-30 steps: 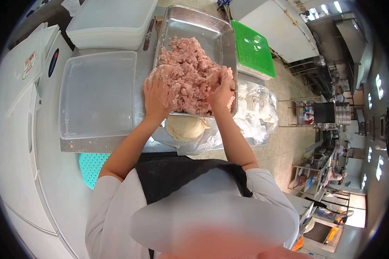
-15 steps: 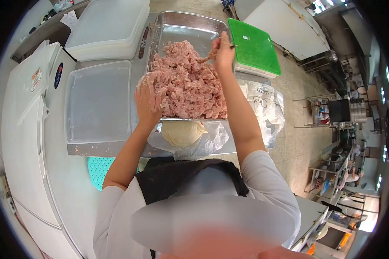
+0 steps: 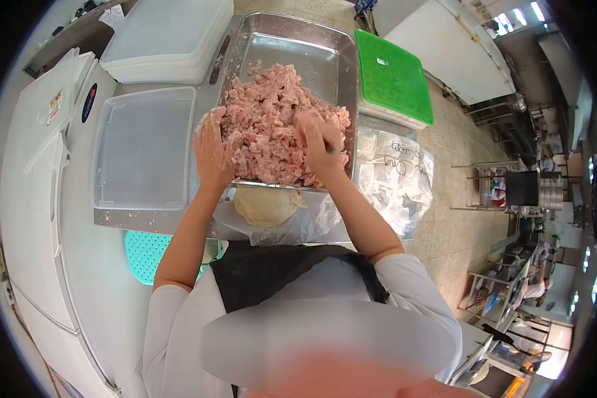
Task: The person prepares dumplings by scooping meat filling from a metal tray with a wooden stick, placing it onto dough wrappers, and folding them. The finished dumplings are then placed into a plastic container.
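Note:
Pink minced meat (image 3: pixel 272 126) fills the near part of a deep metal tray (image 3: pixel 292 23), whose far part shows bare metal. My left hand (image 3: pixel 213 152) lies at the tray's left side against the meat, its fingers stretched out and smeared with bits of meat. Over the right part of the meat, my right hand (image 3: pixel 322 147) is closed around a utensil; its dark handle end shows, and the rest is hidden by the hand and meat. Below the tray's near edge, a pale round mass (image 3: pixel 265 205) sits on clear plastic.
Left of the tray are a translucent lid (image 3: pixel 142 152) and stacked lidded containers (image 3: pixel 162 40). A dark-handled tool (image 3: pixel 220 60) lies between. Right are a green-lidded container (image 3: pixel 395 76) and a marked plastic bag (image 3: pixel 395 172). A turquoise perforated item (image 3: pixel 146 255) is below the table edge.
My right hand has moved from the tray's far right edge down and left onto the meat, with the utensil. My left hand has shifted slightly left, and the view has shifted a little.

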### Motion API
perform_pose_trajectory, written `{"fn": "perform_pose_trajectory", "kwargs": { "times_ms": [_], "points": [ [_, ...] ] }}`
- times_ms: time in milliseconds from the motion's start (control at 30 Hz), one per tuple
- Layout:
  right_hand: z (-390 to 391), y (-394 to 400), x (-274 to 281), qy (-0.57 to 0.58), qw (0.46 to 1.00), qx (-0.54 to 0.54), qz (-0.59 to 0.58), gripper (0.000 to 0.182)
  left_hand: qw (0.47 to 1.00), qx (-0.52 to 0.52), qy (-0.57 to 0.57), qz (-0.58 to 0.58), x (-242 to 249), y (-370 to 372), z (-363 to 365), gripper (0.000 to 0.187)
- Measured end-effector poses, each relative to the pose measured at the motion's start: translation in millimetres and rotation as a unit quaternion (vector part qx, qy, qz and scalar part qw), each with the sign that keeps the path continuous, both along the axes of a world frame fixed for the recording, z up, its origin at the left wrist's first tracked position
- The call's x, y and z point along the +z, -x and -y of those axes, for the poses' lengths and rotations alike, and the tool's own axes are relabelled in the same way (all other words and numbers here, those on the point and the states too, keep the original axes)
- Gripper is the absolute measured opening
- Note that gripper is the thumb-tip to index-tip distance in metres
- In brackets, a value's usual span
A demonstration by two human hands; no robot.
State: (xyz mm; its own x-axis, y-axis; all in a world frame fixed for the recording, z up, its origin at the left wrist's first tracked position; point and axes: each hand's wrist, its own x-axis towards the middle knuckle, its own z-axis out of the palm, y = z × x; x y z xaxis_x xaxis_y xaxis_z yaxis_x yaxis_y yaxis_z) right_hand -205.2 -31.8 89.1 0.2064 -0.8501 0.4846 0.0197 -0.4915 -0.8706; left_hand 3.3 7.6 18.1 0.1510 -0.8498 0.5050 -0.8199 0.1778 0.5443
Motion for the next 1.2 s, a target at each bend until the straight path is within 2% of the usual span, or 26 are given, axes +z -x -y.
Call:
{"fn": "perform_pose_trajectory", "kwargs": {
  "times_ms": [67, 100, 167, 233, 300, 333, 433, 467, 533, 600, 700, 733, 800, 867, 933, 967, 1033, 1133, 1200],
  "points": [
    [-20, 5, 15, -0.034, 0.997, 0.058, -0.048, 0.039, 1.000, -0.004, -0.002, -0.003, 2, 1, 1, 0.051],
    [-10, 11, 8, -0.040, 0.996, 0.047, -0.067, 0.041, 1.000, -0.003, 0.002, -0.004, 3, 1, 1, 0.051],
    [17, 4, 36, -0.195, 0.977, -0.089, 0.016, 0.049, 1.000, -0.002, -0.015, 0.001, 3, 0, -1, 0.051],
    [58, 10, 59, -0.155, 0.977, -0.039, 0.142, 0.051, 1.000, -0.005, -0.011, 0.001, -2, -2, 0, 0.050],
    [99, 6, 67, -0.144, 0.950, 0.018, 0.278, 0.052, 1.000, -0.010, -0.011, -0.002, -1, -3, 0, 0.050],
    [117, -2, 57, -0.144, 0.950, 0.019, 0.276, 0.052, 1.000, -0.017, -0.019, -0.014, 2, -3, 0, 0.050],
    [147, -31, 21, -0.180, 0.948, -0.154, 0.213, 0.051, 0.998, -0.035, -0.022, -0.043, 13, -5, -3, 0.050],
    [152, -36, 20, -0.178, 0.949, -0.154, 0.212, 0.051, 0.997, -0.041, -0.015, -0.059, 14, -6, -1, 0.050],
    [159, -44, 16, -0.164, 0.967, -0.171, 0.095, 0.052, 0.996, -0.052, -0.025, -0.064, 10, -10, 0, 0.053],
    [167, -51, 13, -0.186, 0.969, -0.149, 0.069, 0.052, 0.995, -0.062, -0.032, -0.071, 5, -11, 1, 0.056],
    [192, -66, -22, -0.189, 0.952, -0.241, -0.026, 0.048, 0.995, -0.073, -0.032, -0.063, 4, -15, 2, 0.058],
    [198, -70, -19, -0.187, 0.953, -0.237, -0.029, 0.048, 0.995, -0.072, -0.026, -0.060, 6, -14, 1, 0.055],
    [198, -67, -14, -0.299, 0.931, -0.206, 0.031, 0.048, 0.995, -0.076, -0.025, -0.060, 8, -16, -2, 0.053],
    [183, -79, -21, -0.313, 0.927, -0.205, 0.024, 0.047, 0.994, -0.093, -0.026, -0.055, 9, -16, -2, 0.053],
    [162, -98, -48, -0.111, 0.969, -0.203, -0.090, 0.042, 0.993, -0.099, -0.003, -0.070, 2, -18, -2, 0.054],
    [143, -102, -38, -0.109, 0.969, -0.204, -0.091, 0.042, 0.991, -0.099, 0.018, -0.084, -1, -19, -3, 0.054],
    [92, -113, -6, -0.156, 0.978, -0.136, 0.019, 0.042, 0.990, -0.103, 0.028, -0.093, -1, -21, -2, 0.054],
    [63, -104, -4, -0.130, 0.981, -0.126, 0.071, 0.042, 0.986, -0.113, 0.039, -0.113, -8, -20, 0, 0.055],
    [39, -93, -5, -0.098, 0.988, -0.109, 0.052, 0.040, 0.985, -0.119, 0.039, -0.123, -7, -20, 1, 0.056]
  ]
}}
